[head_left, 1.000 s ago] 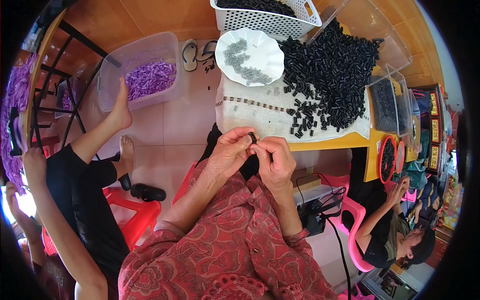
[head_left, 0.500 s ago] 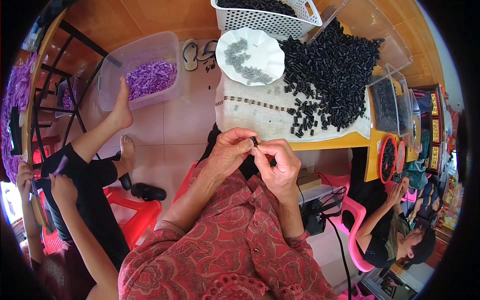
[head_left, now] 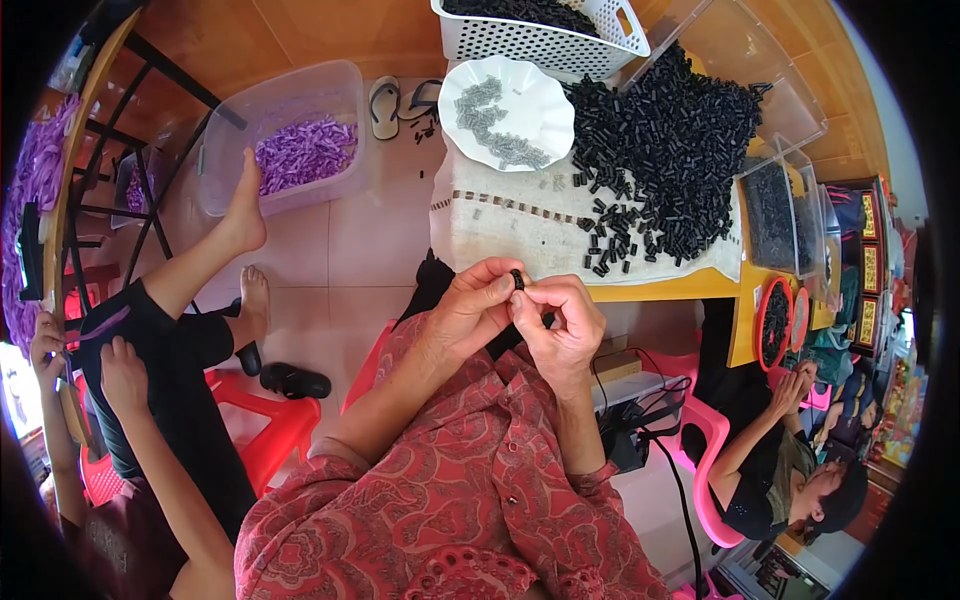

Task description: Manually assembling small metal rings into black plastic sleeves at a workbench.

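Just in front of the table edge, my left hand (head_left: 468,312) pinches a small black tube-like piece (head_left: 517,279) between thumb and finger. My right hand (head_left: 562,328) meets it from the other side, thumb and fingertips closed on the same piece. Whether the right hand has a second tiny part is too small to tell. Beyond my hands, a large heap of similar black pieces (head_left: 665,150) spreads over a pale cloth (head_left: 500,235). A white scalloped plate (head_left: 545,110) holds many small translucent grey pieces (head_left: 490,125).
A white perforated basket (head_left: 540,45) of black pieces stands at the back, a clear bin (head_left: 770,205) to the right. On the floor at left is a plastic tub (head_left: 215,165) with purple strips. Co-workers sit on both sides. A black cable (head_left: 685,500) hangs by my right.
My hands stay together at the black piece, shifted slightly right. The co-worker at left has lowered a hand toward their leg; the purple strip there has changed position.
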`<control>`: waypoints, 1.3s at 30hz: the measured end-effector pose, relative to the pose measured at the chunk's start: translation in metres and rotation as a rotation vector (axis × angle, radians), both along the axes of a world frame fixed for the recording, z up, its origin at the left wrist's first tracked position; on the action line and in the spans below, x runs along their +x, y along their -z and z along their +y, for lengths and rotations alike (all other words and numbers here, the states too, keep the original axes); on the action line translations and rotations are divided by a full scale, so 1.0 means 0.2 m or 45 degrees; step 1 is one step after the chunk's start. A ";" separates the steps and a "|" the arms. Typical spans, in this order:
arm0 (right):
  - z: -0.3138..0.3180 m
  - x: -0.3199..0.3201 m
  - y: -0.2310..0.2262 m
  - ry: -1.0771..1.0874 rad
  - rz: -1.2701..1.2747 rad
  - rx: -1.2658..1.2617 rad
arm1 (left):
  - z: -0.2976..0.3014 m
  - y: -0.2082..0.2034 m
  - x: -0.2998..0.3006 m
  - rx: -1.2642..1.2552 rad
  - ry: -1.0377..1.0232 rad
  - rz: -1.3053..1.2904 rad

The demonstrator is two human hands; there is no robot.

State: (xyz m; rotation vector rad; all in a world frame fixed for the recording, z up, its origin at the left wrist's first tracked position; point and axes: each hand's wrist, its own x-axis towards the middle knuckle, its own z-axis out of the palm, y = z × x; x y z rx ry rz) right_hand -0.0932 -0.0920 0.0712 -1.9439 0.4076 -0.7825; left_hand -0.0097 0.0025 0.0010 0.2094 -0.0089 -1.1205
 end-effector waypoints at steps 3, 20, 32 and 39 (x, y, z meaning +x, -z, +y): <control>0.01 0.00 -0.01 0.012 -0.018 -0.041 | 0.00 0.01 0.00 0.006 -0.032 -0.039; 0.01 0.01 0.00 0.013 -0.060 -0.196 | 0.01 0.01 0.02 0.069 -0.094 -0.167; 0.01 -0.02 -0.02 -0.032 0.044 -0.029 | 0.03 0.02 0.03 0.077 -0.119 -0.256; 0.00 0.00 -0.03 -0.028 0.033 0.035 | 0.01 -0.02 0.02 0.016 -0.086 -0.077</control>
